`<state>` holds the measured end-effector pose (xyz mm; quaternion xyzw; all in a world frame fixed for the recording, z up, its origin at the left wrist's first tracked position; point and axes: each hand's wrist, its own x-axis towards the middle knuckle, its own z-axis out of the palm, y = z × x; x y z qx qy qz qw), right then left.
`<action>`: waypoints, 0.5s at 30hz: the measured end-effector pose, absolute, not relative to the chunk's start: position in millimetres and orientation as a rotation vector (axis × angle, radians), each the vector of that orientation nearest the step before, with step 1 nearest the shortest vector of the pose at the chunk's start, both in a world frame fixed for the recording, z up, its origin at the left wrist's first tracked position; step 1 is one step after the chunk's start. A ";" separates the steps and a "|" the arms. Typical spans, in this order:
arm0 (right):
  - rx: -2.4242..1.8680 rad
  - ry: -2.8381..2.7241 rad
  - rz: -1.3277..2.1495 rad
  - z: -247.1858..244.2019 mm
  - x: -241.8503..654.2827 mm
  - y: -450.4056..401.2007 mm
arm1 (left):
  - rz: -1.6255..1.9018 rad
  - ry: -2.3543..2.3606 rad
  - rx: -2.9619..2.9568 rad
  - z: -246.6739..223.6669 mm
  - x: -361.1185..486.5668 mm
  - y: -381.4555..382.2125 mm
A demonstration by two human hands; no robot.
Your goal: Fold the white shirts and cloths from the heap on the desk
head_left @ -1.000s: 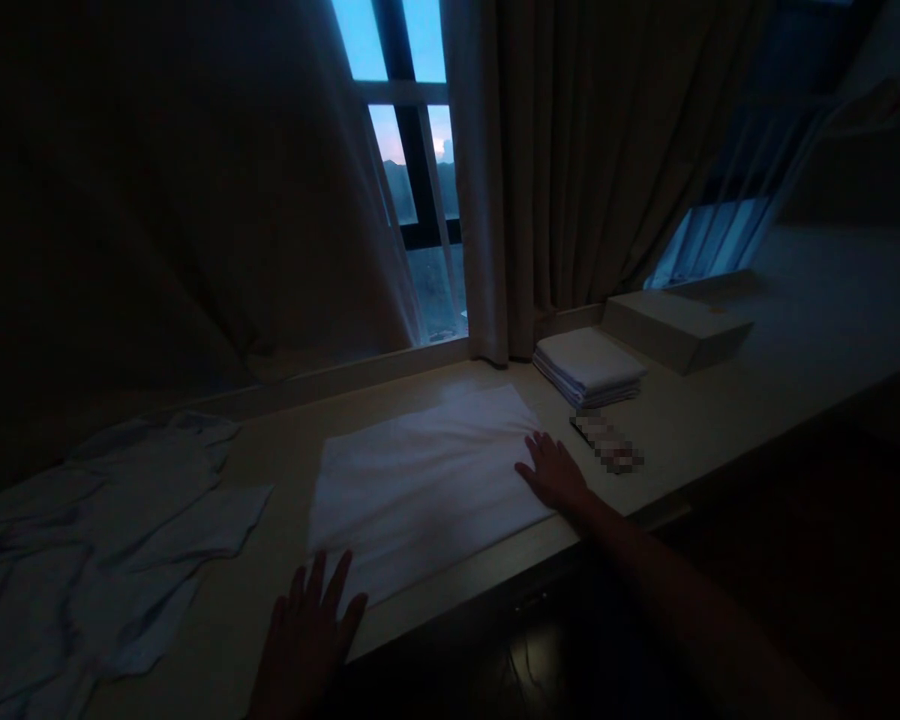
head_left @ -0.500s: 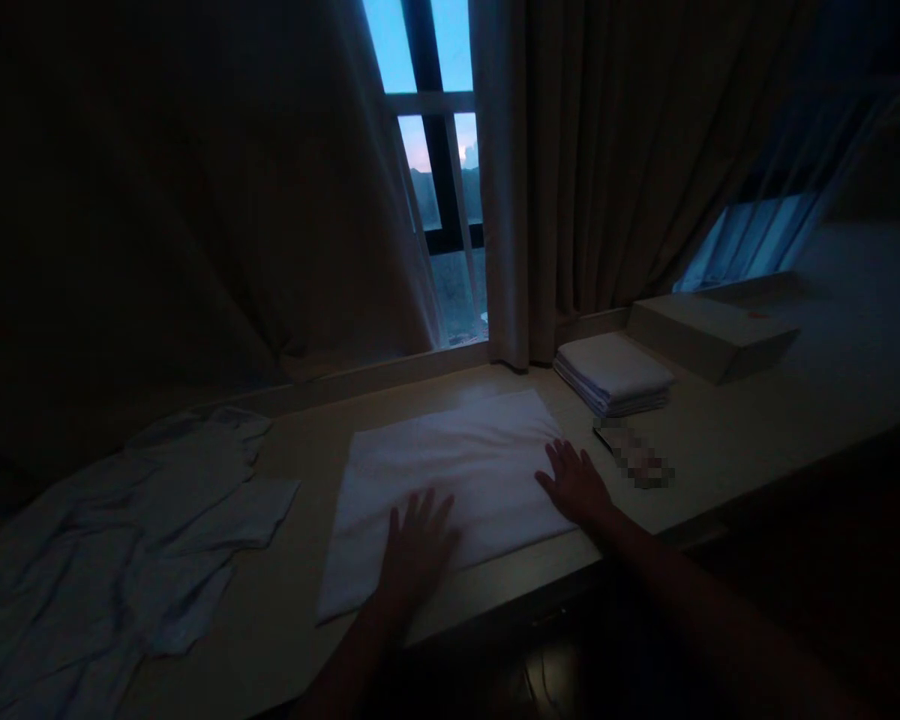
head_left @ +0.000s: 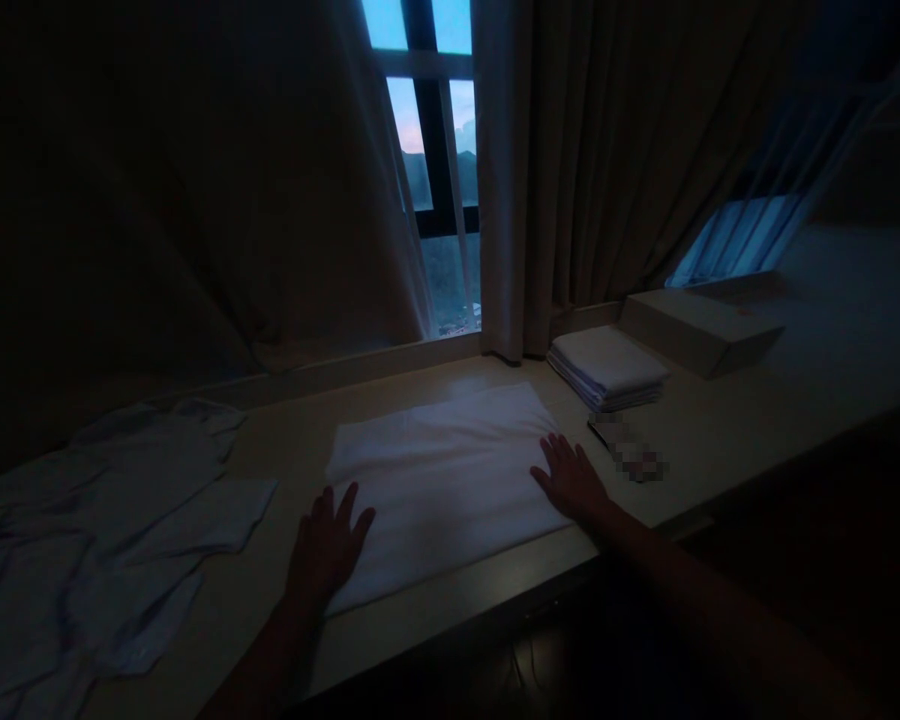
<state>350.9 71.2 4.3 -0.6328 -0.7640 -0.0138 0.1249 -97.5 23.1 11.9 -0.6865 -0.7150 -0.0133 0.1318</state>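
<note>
A white cloth (head_left: 442, 490), folded into a flat rectangle with faint wrinkles, lies on the pale tabletop (head_left: 270, 610). My left hand (head_left: 326, 545) rests at its left edge, fingers spread. On the right edge of the cloth lies my right hand (head_left: 570, 480), palm down with the fingers apart. Neither hand grips anything. The scene is dim, so the kind of cloth is hard to make out.
Crumpled white clothing (head_left: 142, 520) covers the table's left end. To the right are a stack of folded white cloths (head_left: 611, 362), a blurred-out flat object (head_left: 630, 450) and a pale box (head_left: 705, 330). Curtains (head_left: 585, 150) and a window (head_left: 442, 180) stand behind.
My left hand has slid left across the cloth, from its front middle to its left edge. The right hand stays at the right edge. The view has shifted slightly.
</note>
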 end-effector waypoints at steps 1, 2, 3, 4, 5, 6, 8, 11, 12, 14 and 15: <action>-1.850 -2.227 -0.036 5.0 350.8 71.1 | -0.028 -2.060 -2.006 13.1 -96.1 21.2; -1.853 -2.229 -0.034 5.3 350.5 70.7 | -0.016 -2.055 -2.023 14.9 -94.8 18.6; -1.854 -2.228 -0.039 5.3 350.0 69.9 | -0.006 -2.049 -2.047 17.1 -93.5 15.3; -1.854 -2.227 -0.048 4.9 349.5 68.6 | 0.001 -2.050 -2.070 19.4 -92.0 11.2; -1.849 -2.230 -0.062 4.1 349.0 66.8 | -0.003 -2.068 -2.076 21.9 -90.3 6.4; -1.840 -2.233 -0.080 3.1 348.8 64.5 | -0.015 -2.103 -2.062 24.4 -88.3 1.0; -1.821 -2.249 -0.107 0.9 349.5 59.3 | -0.053 -2.162 -2.024 28.8 -84.3 -10.8; -1.813 -2.279 -0.108 1.4 353.1 53.5 | -0.071 -2.164 -2.042 32.6 -80.8 -27.1; -1.817 -2.289 -0.094 3.5 353.7 52.6 | -0.065 -2.155 -2.057 32.8 -80.8 -31.0; -1.799 -2.316 -0.077 11.1 350.2 51.4 | -0.053 -2.148 -2.069 30.9 -82.2 -35.9; -1.767 -2.338 -0.077 16.2 344.6 50.4 | -0.048 -2.139 -2.074 29.0 -83.3 -36.7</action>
